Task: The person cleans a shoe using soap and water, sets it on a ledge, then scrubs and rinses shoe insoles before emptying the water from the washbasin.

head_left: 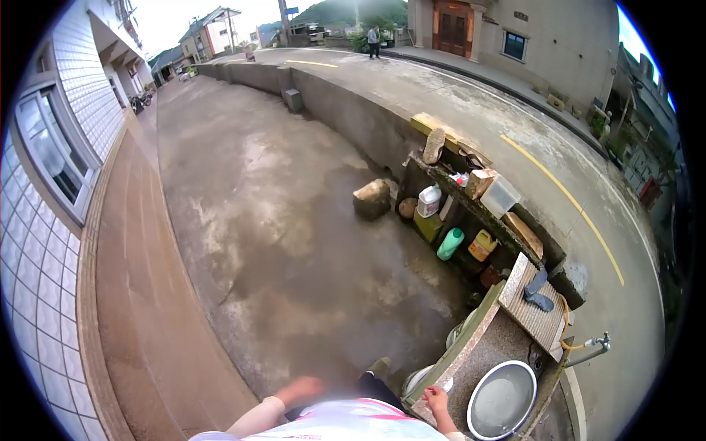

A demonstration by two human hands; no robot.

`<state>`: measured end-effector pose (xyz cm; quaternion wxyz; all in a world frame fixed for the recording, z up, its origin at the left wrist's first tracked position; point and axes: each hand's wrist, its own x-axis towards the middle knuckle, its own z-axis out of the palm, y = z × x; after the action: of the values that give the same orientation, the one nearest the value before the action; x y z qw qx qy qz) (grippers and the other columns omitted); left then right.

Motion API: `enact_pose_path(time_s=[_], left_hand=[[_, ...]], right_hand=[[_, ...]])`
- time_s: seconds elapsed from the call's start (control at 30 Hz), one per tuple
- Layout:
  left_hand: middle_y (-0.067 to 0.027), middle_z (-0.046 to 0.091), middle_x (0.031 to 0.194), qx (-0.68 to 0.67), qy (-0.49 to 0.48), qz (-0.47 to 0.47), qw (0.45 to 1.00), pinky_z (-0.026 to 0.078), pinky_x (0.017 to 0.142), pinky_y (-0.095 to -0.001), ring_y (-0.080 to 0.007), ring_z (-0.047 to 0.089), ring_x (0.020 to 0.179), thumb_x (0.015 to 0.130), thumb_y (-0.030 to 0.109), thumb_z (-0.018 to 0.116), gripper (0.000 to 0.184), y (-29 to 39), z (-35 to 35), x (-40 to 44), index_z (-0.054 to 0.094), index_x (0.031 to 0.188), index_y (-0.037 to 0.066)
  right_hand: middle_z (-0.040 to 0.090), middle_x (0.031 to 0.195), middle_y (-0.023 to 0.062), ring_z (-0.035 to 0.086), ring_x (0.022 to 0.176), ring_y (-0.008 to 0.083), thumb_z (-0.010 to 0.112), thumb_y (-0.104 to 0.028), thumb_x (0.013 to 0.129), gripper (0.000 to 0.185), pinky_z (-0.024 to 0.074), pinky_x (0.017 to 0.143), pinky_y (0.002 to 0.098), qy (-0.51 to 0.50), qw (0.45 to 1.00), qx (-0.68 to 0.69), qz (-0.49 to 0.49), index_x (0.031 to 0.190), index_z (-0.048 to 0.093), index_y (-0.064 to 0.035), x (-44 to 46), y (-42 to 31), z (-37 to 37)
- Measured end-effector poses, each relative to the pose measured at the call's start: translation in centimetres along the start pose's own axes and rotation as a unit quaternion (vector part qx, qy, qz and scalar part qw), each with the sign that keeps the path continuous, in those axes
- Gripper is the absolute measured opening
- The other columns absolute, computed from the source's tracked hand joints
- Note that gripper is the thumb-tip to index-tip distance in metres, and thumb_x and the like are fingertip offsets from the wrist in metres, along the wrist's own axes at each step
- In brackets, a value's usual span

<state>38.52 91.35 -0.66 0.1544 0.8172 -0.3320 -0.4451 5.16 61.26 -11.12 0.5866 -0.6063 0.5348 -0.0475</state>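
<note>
My left hand (301,390) is at the bottom of the view, in front of my body and over the concrete ground. Motion smears its fingers. My right hand (436,399) is beside the stone edge of the outdoor sink (482,339), fingers curled inward; whatever they may hold is too small to make out. A small white thing (449,384) shows just behind its fingers. To the right of that hand, a round metal basin (503,400) with a pale rim sits in the sink, with what looks like water inside.
Beyond the basin are a tap (599,342) with an orange hose and a ribbed washboard (535,303) bearing a dark boot (539,292). Shelves hold a green bottle (450,244), a yellow jug (482,245) and a white jug (429,200). A rock (372,199) lies ahead; a person (373,42) stands far off.
</note>
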Motion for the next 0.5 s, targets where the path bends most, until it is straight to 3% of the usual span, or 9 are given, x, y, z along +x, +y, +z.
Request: enact_pose_path(time_s=[0.07,0.1,0.13,0.3,0.4,0.5], left_hand=[[-0.0149,0.064,0.108,-0.007,0.001,-0.046,0.999,0.048,0.087,-0.039,-0.0304,0.061,0.101,0.083,0.033,0.059,0.04,5.0,-5.9,1.4,0.061,0.112,0.006],[-0.0149,0.064,0.109,0.009,-0.019,-0.028,0.999,0.047,0.088,-0.0391,-0.0311,0.06,0.102,0.083,0.032,0.059,0.039,5.9,-8.2,2.7,0.061,0.112,0.006],[-0.0172,0.064,0.106,0.015,0.006,-0.019,1.0,0.047,0.086,-0.0398,-0.0329,0.06,0.1,0.082,0.03,0.057,0.036,6.1,-9.7,4.8,0.063,0.108,0.005],[-0.0237,0.063,0.099,-0.01,0.097,-0.023,0.995,0.047,0.081,-0.0428,-0.0382,0.06,0.093,0.081,0.021,0.05,0.029,10.8,-15.6,14.0,0.065,0.094,0.0],[-0.0243,0.062,0.099,-0.047,0.047,0.035,0.997,0.047,0.08,-0.0433,-0.0393,0.059,0.092,0.081,0.019,0.048,0.029,13.2,-18.2,19.8,0.065,0.094,-0.001],[-0.0242,0.063,0.099,0.112,-0.056,0.075,0.989,0.047,0.08,-0.0432,-0.0389,0.06,0.092,0.081,0.018,0.048,0.028,13.3,-20.1,28.7,0.065,0.095,0.0]], right_hand=[[0.065,0.081,0.0078,0.064,0.063,0.0152,0.062,-0.013,0.086,0.023,0.0483,0.048,0.0261,0.012,0.999,-0.022,-0.026,0.104,0.061,0.0008,3.8,-1.0,-0.4],[0.065,0.081,0.0075,0.065,0.064,0.0151,0.062,-0.013,0.086,0.022,0.0484,0.048,0.026,0.019,1.0,0.009,0.006,0.103,0.061,0.0007,5.1,-2.3,-0.5],[0.065,0.081,0.0072,0.065,0.065,0.0151,0.062,-0.013,0.086,0.022,0.0485,0.048,0.0259,0.027,0.998,0.038,0.038,0.103,0.061,0.0006,6.6,-3.8,-0.7],[0.065,0.081,0.0068,0.065,0.066,0.0149,0.063,-0.013,0.086,0.023,0.0476,0.047,0.0257,0.007,0.999,0.033,0.011,0.104,0.06,0.0001,12.8,-11.1,-3.0],[0.065,0.081,0.0064,0.064,0.065,0.0146,0.062,-0.013,0.086,0.023,0.0466,0.046,0.0248,0.022,0.995,0.089,0.043,0.105,0.059,-0.0007,16.1,-16.2,-4.2],[0.064,0.08,0.0057,0.064,0.064,0.0145,0.061,-0.012,0.087,0.022,0.0467,0.045,0.0245,0.062,0.984,0.145,0.088,0.105,0.059,-0.0015,19.2,-17.0,-4.7]])
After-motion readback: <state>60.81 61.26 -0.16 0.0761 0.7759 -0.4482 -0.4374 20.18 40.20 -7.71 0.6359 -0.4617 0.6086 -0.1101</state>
